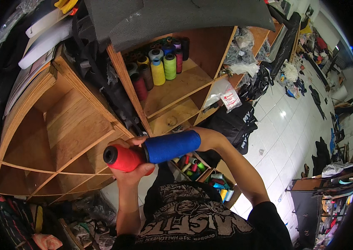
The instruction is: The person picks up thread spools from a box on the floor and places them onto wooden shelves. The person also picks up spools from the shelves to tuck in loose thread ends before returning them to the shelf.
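1. At far left, we see a curved wooden shelf unit (85,151), its compartments divided by crossing boards, beside the worker's left arm.

2. Next to it, the left hand (127,176) is wrapped around a red spool (127,158), thumb below and fingers above, the spool's black end facing left.

3. At centre, a blue spool (172,146) lies nearly level in the air, its left end against or just beside the red one; we cannot tell whether they touch. We judge the step in hand to be the handling of this pair of thread spools, raised in front of the body.

4. Behind them, a wooden cabinet (180,88) holds upright spools, among them a lime-green spool (170,66) and a yellow spool (158,73).

5. At the blue spool's right end, the right hand (202,138) is mostly hidden behind the thread; we cannot tell how its fingers close. The two hands work close together. The next move, in our judgement, calls for steady support under both spools and care that neither slips.

6. Below right, we find a carton (225,168) and more spools; beyond stretches a white tiled floor (272,125).
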Tool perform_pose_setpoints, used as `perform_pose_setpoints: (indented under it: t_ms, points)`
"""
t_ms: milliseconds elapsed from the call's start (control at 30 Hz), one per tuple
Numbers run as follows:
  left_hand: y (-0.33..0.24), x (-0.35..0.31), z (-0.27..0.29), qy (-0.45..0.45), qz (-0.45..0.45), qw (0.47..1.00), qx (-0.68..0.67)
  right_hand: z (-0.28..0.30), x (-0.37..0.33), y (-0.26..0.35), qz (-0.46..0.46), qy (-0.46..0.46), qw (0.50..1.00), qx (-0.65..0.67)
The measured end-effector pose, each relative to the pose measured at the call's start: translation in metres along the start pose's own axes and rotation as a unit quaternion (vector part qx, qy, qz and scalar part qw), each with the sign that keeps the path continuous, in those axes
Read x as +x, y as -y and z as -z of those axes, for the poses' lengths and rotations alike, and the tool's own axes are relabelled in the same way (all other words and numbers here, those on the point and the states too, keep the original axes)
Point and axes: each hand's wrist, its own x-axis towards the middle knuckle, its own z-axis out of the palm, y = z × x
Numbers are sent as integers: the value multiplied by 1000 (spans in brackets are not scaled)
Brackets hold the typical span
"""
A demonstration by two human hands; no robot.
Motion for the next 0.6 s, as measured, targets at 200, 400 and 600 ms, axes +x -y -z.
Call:
perform_pose_setpoints:
  t_ms: [200, 400, 600]
  points:
    - [-1, 13, -3, -73, -4, 996, -58, -28, -24, 32, -54, 181, 967, 169]
    - [-5, 17, 7, -109, -7, 993, -53, -39, -43, 51, 38, 247, 943, 221]
    - [-7, 9, 4, -117, 41, 985, -118, -47, -37, 43, 25, 202, 961, 187]
